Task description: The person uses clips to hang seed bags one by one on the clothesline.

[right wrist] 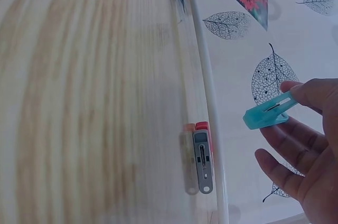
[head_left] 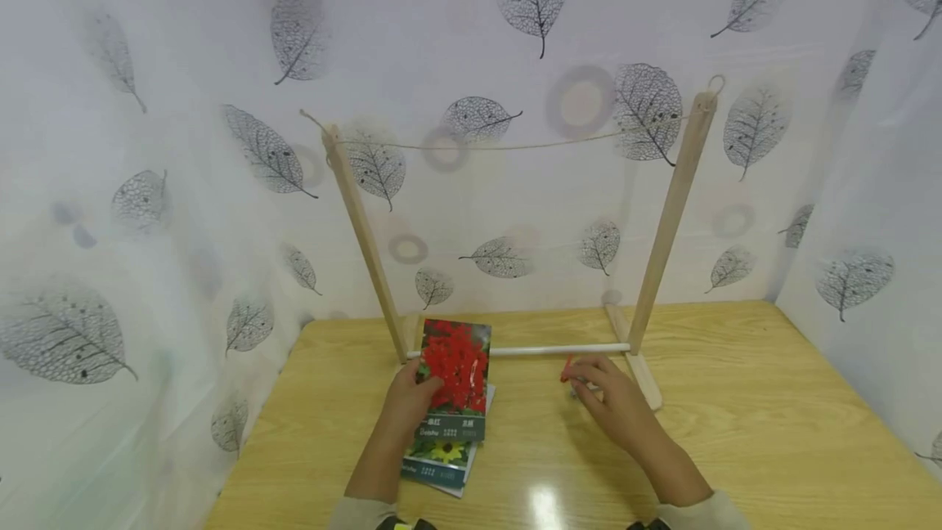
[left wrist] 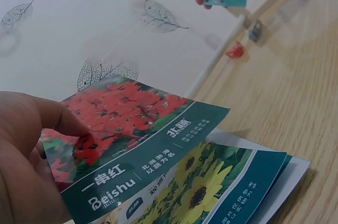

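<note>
My left hand (head_left: 409,401) pinches a seed packet (head_left: 456,366) with red flowers by its left edge, thumb on the front. Below it, more packets lie stacked on the table, the top one a yellow-flower packet (left wrist: 198,192). In the right wrist view my right hand (right wrist: 311,145) pinches a teal clothespin (right wrist: 266,111) by its handle end between thumb and fingers. A grey clothespin (right wrist: 203,161) and a red clothespin (left wrist: 235,50) lie beside the white rod, near that hand. In the head view the fingers hide most of the teal clothespin.
A wooden frame stands on the table (head_left: 736,432), with a left post (head_left: 364,244), a right post (head_left: 671,227) and a white rod (head_left: 552,349) low between them. A thin string (head_left: 500,147) spans the post tops. Leaf-patterned sheeting (head_left: 471,39) hangs behind and at the sides.
</note>
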Tool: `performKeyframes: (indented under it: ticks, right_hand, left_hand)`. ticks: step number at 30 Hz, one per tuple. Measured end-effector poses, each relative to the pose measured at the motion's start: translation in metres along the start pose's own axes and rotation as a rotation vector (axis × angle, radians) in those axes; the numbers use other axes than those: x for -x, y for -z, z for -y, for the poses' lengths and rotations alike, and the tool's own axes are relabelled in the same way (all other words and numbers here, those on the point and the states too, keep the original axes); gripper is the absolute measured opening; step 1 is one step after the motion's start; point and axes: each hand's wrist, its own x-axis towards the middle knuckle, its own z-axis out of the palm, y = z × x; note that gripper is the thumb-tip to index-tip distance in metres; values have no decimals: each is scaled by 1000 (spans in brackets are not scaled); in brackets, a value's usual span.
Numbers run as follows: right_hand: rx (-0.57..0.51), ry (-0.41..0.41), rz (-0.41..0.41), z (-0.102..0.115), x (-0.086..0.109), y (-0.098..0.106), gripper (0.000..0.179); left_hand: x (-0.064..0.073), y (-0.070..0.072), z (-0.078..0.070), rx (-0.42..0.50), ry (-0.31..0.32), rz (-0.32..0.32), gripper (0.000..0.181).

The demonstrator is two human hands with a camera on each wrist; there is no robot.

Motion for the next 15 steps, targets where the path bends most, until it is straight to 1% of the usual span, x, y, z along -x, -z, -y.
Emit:
performKeyframes:
  ticks: [4,9,15]
  right_hand:
    - [8,16,1,2,0,-1,24]
    - [5,1,-2,3,-1,-1,23]
    - [-33,-16,11,4,-1,-1,23]
  left_hand:
    - [2,2,-1,28,25,2,46]
    - [1,2,-2,36,40,-18,47]
    - [3,2,-5,41,20,-33,47]
